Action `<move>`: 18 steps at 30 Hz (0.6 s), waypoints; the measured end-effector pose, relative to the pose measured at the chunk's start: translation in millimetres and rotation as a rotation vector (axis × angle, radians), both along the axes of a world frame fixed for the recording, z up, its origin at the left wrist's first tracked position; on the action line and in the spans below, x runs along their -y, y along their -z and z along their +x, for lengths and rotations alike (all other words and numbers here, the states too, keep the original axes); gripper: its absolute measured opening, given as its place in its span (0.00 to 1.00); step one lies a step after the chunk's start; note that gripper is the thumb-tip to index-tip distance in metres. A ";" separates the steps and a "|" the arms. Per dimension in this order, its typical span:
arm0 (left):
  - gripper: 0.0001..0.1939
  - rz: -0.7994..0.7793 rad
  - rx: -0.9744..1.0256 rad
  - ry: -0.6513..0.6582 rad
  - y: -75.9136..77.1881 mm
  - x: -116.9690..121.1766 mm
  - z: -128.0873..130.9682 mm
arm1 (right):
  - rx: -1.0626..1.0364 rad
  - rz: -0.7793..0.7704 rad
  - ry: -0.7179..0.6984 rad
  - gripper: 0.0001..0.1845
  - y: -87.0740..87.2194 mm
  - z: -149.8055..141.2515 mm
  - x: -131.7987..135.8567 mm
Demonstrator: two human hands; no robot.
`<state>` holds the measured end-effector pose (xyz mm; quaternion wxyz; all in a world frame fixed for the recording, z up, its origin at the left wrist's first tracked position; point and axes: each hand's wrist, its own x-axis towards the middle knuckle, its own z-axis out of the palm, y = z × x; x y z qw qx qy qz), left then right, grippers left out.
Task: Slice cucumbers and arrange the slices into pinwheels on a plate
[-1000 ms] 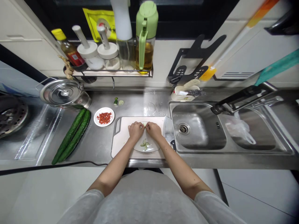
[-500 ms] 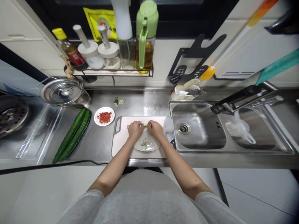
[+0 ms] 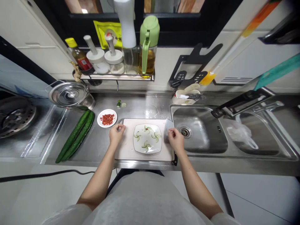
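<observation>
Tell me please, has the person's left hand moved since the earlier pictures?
Yes, to the left. Against the double sink, the left hand is now farther away: it has gone from the square plate to the left edge of the chopping board.

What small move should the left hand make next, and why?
Probably the left hand should take a red piece from the small dish and set it on the near green pinwheel: only the far pinwheel shows red at its centre, and this hand is close to the dish.
</observation>
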<state>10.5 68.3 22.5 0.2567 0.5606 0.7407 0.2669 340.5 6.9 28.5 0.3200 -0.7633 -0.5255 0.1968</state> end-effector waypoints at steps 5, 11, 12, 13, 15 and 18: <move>0.12 0.009 -0.048 -0.124 1.9 3.5 -33.2 | -0.034 0.019 0.027 0.20 -0.7 5.3 18.5; 0.11 -0.038 -0.205 -0.218 -7.3 -15.8 -70.9 | -0.045 0.024 0.063 0.23 -2.2 8.3 21.4; 0.10 -0.050 -0.251 -0.208 -8.2 -20.9 -76.0 | -0.041 0.020 0.065 0.24 -2.2 8.2 21.4; 0.10 -0.059 -0.297 -0.194 -8.6 -26.2 -80.4 | -0.039 0.014 0.064 0.24 -2.3 7.9 21.6; 0.09 -0.074 -0.378 -0.167 -7.6 -36.6 -86.9 | -0.036 0.000 0.056 0.24 -2.9 6.4 22.5; 0.09 -0.100 -0.455 -0.119 -3.1 -49.3 -91.4 | -0.026 -0.022 0.050 0.25 -4.4 3.1 24.4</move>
